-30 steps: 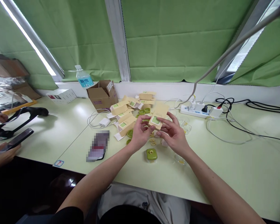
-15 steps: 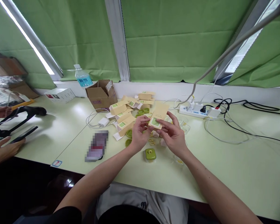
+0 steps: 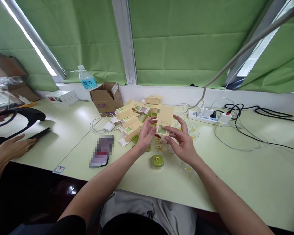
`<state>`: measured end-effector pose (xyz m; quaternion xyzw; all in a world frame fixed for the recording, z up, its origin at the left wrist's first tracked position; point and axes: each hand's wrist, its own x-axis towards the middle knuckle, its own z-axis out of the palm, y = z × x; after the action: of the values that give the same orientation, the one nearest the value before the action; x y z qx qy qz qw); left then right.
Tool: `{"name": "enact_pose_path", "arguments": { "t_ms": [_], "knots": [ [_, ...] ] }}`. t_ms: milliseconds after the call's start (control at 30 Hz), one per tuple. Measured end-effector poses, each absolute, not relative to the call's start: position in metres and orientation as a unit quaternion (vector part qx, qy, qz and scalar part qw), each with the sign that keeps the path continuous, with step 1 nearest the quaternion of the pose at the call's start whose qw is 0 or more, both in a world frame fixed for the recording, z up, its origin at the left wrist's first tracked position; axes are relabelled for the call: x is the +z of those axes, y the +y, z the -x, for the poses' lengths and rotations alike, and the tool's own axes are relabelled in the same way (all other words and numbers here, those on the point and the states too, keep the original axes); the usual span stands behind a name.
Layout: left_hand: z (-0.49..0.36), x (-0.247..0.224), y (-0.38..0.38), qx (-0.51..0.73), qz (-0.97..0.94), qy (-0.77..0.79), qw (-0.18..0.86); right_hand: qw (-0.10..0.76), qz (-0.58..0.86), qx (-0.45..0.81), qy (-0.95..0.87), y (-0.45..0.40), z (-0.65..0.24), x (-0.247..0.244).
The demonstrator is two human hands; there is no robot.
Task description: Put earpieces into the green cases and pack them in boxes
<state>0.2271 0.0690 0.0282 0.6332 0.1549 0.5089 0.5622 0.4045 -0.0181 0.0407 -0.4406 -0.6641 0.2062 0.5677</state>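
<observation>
Between my two hands is a small pale-yellow cardboard box (image 3: 165, 118) with a green picture on its lower face, raised over the table. My left hand (image 3: 146, 134) grips its left edge, thumb and fingers against the side. My right hand (image 3: 182, 140) holds the right side, with fingers across the front. Below them sits a small green-lidded clear case (image 3: 158, 161) with a ring shape on top. Yellow ring-like pieces (image 3: 158, 147) and green lids (image 3: 135, 139) lie around, partly hidden by my hands. Clear plastic cases (image 3: 193, 133) are spread to the right.
Several similar cardboard boxes (image 3: 132, 129) lie piled behind my left hand, near an open brown carton (image 3: 106, 98). A phone (image 3: 101, 151) and a white charger (image 3: 108, 127) lie left. A power strip (image 3: 205, 117) with cables stands right. Another person's hand (image 3: 13, 148) holds a dark phone-like device.
The box has turned more upright in my hands, and my left fingers have shifted along its left edge. At far left, the other person's hand and dark device have moved right.
</observation>
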Motion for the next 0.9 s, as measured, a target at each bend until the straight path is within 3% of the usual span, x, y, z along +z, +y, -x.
{"name": "enact_pose_path", "arguments": {
  "t_ms": [200, 367, 567, 700, 800, 900],
  "knots": [
    [-0.222, 0.033, 0.083, 0.455, -0.633, 0.171, 0.602, 0.487, 0.467, 0.146, -0.723, -0.017, -0.406, 0.037],
    [-0.218, 0.027, 0.097, 0.579, -0.635, 0.22, 0.461, 0.49, 0.478, 0.051, -0.727, -0.021, -0.409, 0.047],
    [-0.21, 0.022, 0.104, 0.613, -0.691, 0.266, 0.274, 0.175, 0.472, 0.063, -0.862, -0.047, -0.393, 0.068],
    [-0.21, 0.02, 0.1, 0.592, -0.748, 0.247, 0.169, 0.052, 0.483, 0.071, -0.871, -0.051, -0.376, 0.062],
    [-0.211, 0.021, 0.096, 0.582, -0.777, 0.213, 0.111, 0.04, 0.482, 0.094, -0.87, -0.053, -0.376, 0.065],
    [-0.211, 0.022, 0.093, 0.555, -0.806, 0.192, 0.073, 0.116, 0.457, 0.137, -0.871, -0.061, -0.39, 0.083]
  ]
}}
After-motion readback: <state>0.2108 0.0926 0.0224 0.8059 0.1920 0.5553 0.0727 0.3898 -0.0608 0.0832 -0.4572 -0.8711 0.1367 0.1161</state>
